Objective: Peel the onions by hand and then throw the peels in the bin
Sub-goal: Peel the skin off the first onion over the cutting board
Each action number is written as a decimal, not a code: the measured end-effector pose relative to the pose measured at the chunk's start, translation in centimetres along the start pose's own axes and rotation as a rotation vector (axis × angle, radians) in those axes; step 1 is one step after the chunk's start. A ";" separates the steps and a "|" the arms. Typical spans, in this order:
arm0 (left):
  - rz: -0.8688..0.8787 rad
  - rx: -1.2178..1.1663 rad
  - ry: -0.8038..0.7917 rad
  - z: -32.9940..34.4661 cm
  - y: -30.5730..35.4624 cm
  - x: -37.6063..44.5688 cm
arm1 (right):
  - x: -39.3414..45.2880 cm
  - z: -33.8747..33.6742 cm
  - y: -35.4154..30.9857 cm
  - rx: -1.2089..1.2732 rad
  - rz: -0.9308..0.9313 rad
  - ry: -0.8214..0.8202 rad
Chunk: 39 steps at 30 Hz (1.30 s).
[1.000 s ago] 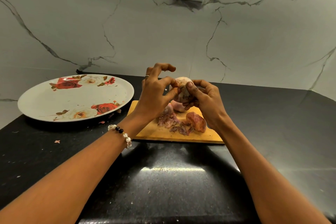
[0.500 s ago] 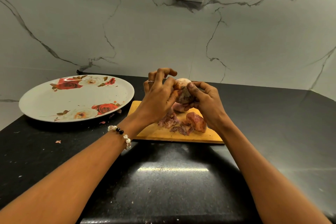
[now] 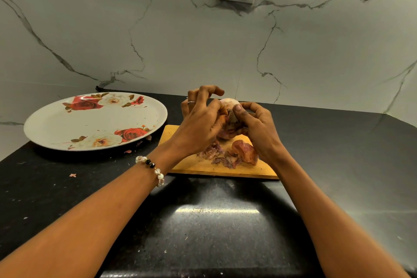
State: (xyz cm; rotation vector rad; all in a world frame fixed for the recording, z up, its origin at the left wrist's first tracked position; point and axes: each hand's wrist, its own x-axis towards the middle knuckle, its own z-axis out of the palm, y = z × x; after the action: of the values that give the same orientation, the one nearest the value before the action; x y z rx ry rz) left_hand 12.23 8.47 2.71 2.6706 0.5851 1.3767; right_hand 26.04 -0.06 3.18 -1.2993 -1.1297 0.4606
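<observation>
Your left hand (image 3: 200, 124) fingers pinch a strip of skin on the onion (image 3: 229, 106); your right hand (image 3: 255, 126) grips the onion, held above the cutting board (image 3: 187, 165). Loose peels (image 3: 223, 158) lie on the board; floral plate (image 3: 67, 128) left on the bench (image 3: 203, 232).

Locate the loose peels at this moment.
In the head view, the peels lie piled on the cutting board, centre frame, right of the plate, below both hands holding the onion.
</observation>
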 end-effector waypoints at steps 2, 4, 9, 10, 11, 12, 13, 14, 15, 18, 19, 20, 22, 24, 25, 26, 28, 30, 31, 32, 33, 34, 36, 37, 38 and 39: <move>-0.006 0.003 -0.005 0.0 0.0 0.0 | 0.1 0.0 0.2 -0.013 -0.005 0.013; -0.015 -0.002 -0.008 -0.1 0.0 0.0 | 0.3 0.0 0.3 -0.027 -0.011 0.022; -0.091 -0.098 0.002 -0.2 0.4 0.1 | 0.4 -0.1 0.5 -0.066 -0.049 0.026; -0.110 -0.102 0.005 -0.4 0.4 0.2 | 0.4 -0.2 0.5 -0.067 -0.049 0.028; -0.126 -0.099 0.005 -0.5 0.2 0.4 | 0.5 -0.3 0.5 -0.069 -0.048 0.033; -0.138 -0.094 0.003 -0.7 0.1 0.5 | 0.5 -0.4 0.4 -0.073 -0.049 0.037; -0.141 -0.090 0.005 -0.9 0.0 0.5 | 0.5 -0.4 0.4 -0.081 -0.050 0.037; -0.128 -0.081 0.014 -1.0 -0.1 0.4 | 0.5 -0.4 0.3 -0.090 -0.053 0.031; -0.102 -0.064 0.027 -1.1 -0.1 0.4 | 0.5 -0.3 0.3 -0.100 -0.055 0.020; -0.041 0.022 0.061 -1.1 -0.3 0.4 | 0.5 -0.3 0.3 -0.113 -0.049 -0.004; -0.048 0.039 0.074 -1.1 -0.4 0.5 | 0.5 -0.4 0.3 -0.110 -0.042 -0.005; -0.067 0.033 0.097 -1.2 -0.6 0.7 | 0.6 -0.5 0.2 -0.103 -0.033 -0.006; -0.139 -0.094 0.154 -1.7 -1.1 1.2 | 0.6 -0.8 0.1 -0.067 -0.015 -0.011; -0.239 -0.237 0.186 -2.3 -1.5 1.4 | 0.6 -1.0 0.0 -0.013 -0.001 -0.021; -0.284 -0.272 0.199 -2.5 -1.7 1.5 | 0.6 -1.0 -0.1 0.006 0.002 -0.028; -0.318 -0.301 0.203 -2.6 -1.9 1.4 | 0.5 -0.9 -0.2 0.018 0.003 -0.034; -0.352 -0.358 0.185 -2.8 -1.8 1.2 | 0.5 -0.8 -0.2 0.033 0.007 -0.035; -0.305 -0.377 0.159 -3.1 -1.4 1.0 | 0.6 -0.8 -0.1 0.042 0.016 -0.025; -0.251 -0.360 0.152 -3.2 -1.2 1.0 | 0.7 -0.8 0.0 0.040 0.019 -0.019; -0.182 -0.335 0.145 -3.2 -1.0 0.9 | 0.7 -0.8 0.1 0.036 0.020 -0.011; -0.103 -0.313 0.135 -3.2 -0.9 1.0 | 0.7 -0.8 0.1 0.033 0.020 -0.008; -0.023 -0.285 0.122 -3.2 -0.7 1.0 | 0.7 -0.8 0.1 0.033 0.019 -0.009; 0.106 -0.181 0.084 -2.9 -0.7 0.9 | 0.6 -0.7 0.0 0.049 0.022 -0.017; 0.145 -0.111 0.075 -2.7 -0.7 0.8 | 0.5 -0.6 -0.1 0.054 0.023 -0.024; 0.169 -0.052 0.081 -2.5 -0.7 0.7 | 0.4 -0.6 -0.1 0.053 0.023 -0.035; 0.182 -0.015 0.097 -2.3 -0.8 0.6 | 0.4 -0.5 -0.2 0.050 0.024 -0.047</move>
State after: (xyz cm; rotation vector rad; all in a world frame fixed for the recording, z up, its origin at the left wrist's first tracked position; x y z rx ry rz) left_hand 10.51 9.17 4.34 2.7157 0.3440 1.5561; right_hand 26.53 -0.07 3.59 -1.2650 -1.1358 0.5358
